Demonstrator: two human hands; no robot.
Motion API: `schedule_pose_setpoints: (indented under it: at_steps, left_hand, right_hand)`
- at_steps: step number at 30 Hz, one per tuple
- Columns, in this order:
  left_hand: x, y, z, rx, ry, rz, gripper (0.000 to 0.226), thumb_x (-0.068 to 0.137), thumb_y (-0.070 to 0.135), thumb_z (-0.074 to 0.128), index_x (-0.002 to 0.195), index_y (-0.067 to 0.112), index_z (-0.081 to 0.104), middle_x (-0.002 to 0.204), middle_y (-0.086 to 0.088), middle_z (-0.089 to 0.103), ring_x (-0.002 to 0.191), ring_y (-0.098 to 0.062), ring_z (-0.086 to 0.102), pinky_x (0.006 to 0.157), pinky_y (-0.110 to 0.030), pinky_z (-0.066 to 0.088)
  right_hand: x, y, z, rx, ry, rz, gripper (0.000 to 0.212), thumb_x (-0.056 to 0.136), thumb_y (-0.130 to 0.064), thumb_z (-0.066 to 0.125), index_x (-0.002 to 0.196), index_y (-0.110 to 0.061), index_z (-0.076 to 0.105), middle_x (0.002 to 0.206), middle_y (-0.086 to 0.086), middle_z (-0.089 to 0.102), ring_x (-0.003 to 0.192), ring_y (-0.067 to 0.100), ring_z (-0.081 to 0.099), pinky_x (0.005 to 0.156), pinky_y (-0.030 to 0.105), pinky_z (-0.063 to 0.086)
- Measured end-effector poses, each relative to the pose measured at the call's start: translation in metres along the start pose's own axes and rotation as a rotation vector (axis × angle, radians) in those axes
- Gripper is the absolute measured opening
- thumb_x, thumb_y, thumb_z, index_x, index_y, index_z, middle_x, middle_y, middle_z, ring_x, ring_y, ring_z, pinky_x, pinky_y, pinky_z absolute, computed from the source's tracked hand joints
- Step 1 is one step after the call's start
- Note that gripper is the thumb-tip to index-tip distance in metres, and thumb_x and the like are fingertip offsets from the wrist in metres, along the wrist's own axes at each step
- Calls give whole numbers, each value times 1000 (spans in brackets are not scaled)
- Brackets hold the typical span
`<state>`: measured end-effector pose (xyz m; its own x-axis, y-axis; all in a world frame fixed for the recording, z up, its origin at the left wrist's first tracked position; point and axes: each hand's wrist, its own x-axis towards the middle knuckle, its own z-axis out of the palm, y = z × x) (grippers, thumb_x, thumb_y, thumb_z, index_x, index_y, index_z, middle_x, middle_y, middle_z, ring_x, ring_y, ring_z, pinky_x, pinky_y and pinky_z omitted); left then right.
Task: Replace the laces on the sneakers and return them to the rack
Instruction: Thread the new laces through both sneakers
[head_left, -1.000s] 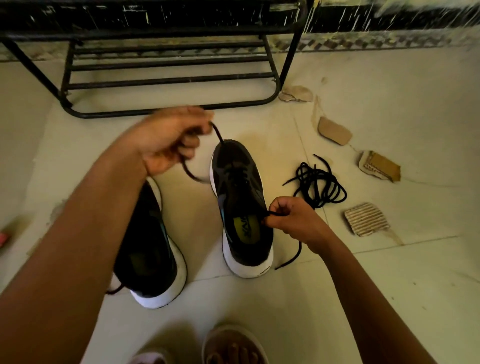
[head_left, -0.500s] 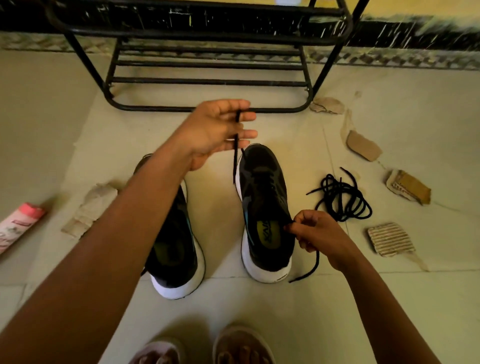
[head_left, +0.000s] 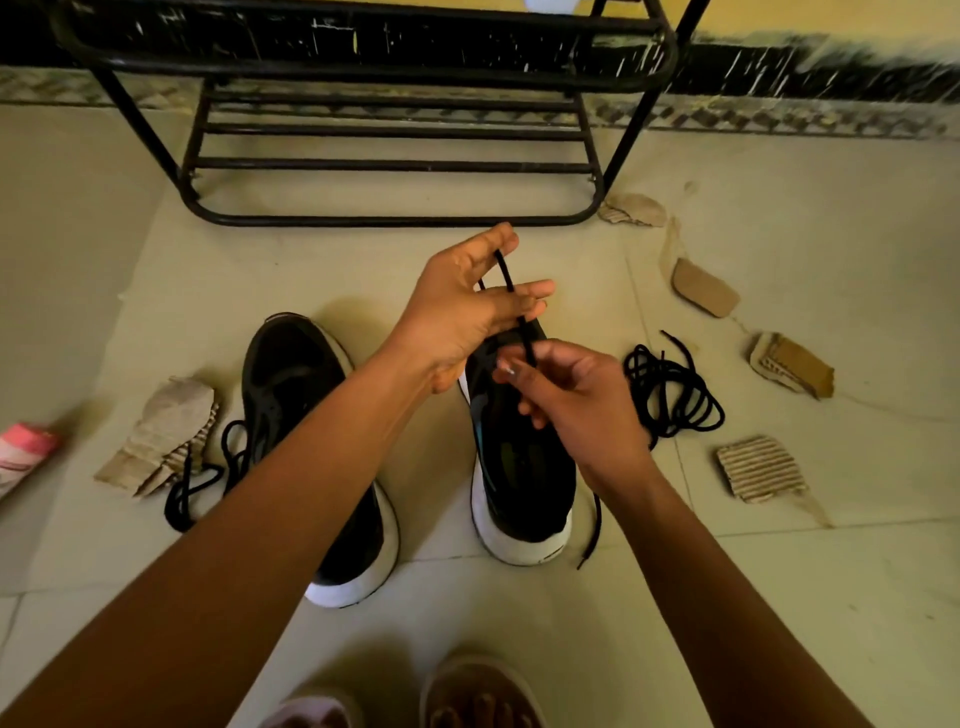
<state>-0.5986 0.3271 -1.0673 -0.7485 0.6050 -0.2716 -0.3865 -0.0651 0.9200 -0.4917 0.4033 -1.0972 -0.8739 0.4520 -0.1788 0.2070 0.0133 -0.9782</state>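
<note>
Above the right sneaker (head_left: 519, 467) | my right hand (head_left: 576, 400) comes up from its side and seems to pinch the lace (head_left: 506, 275) | my left hand (head_left: 467, 306) holds it higher | threading not finished

Dim yellowish light spreading evenly, soft shadows lying beside the shoes (head_left: 519, 467), rack (head_left: 395, 166) bending at the upper edge, right hand (head_left: 576, 405) blurring slightly.
</note>
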Motion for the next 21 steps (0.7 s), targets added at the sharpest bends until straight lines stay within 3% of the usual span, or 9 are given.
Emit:
schedule_pose_setpoints:
  at_steps: [5, 10, 16, 18, 20, 21]
  left_hand:
    - [6, 3, -12, 74, 138, 25, 72, 80, -17, 59, 143, 6, 32, 146, -3, 38, 90, -15, 67, 84, -27, 55]
    - [7, -2, -19, 121, 139, -12, 72, 78, -16, 61, 142, 6, 35, 146, -4, 39, 93, -17, 68, 87, -31, 54]
    - [9, -7, -11, 112, 122, -13, 65, 80, -16, 60, 138, 5, 40, 134, -3, 47, 91, -17, 66, 84, -29, 56]
    - [10, -4, -16, 546, 109, 60, 49, 85, 0, 64, 130, 15, 52, 121, -1, 54, 101, -17, 61, 95, -32, 50]
    - [7, -2, -22, 1151, 77, 114, 32, 87, 20, 63, 118, 29, 62, 120, -4, 47, 115, -21, 46, 101, -30, 38]
    - [5, -1, -24, 1321, 55, 131, 29, 87, 24, 63, 114, 34, 63, 124, -5, 40, 121, -24, 36, 101, -32, 32]
  right_hand:
    - [7, 1, -8, 56, 78, 47, 10, 90, -10, 60, 91, -11, 70, 71, -2, 70, 49, 2, 51, 46, 14, 41]
    - [6, 5, -15, 89, 89, 84, 13, 91, -12, 58, 98, -10, 70, 74, -3, 71, 53, 3, 55, 48, 14, 44]
    - [12, 8, -10, 65, 92, 75, 12, 90, -7, 60, 88, -14, 70, 68, -3, 68, 54, 1, 57, 51, 14, 47]
    - [14, 8, -12, 51, 144, 58, 12, 90, -6, 60, 87, -13, 69, 70, -1, 66, 56, 0, 57, 54, 14, 48]
    - [17, 10, -16, 46, 195, 40, 13, 89, -5, 61, 86, -15, 68, 71, 0, 66, 58, 0, 59, 57, 14, 49]
    - [18, 10, -18, 43, 207, 33, 14, 88, -5, 61, 85, -16, 68, 71, 0, 66, 58, -1, 59, 57, 14, 49]
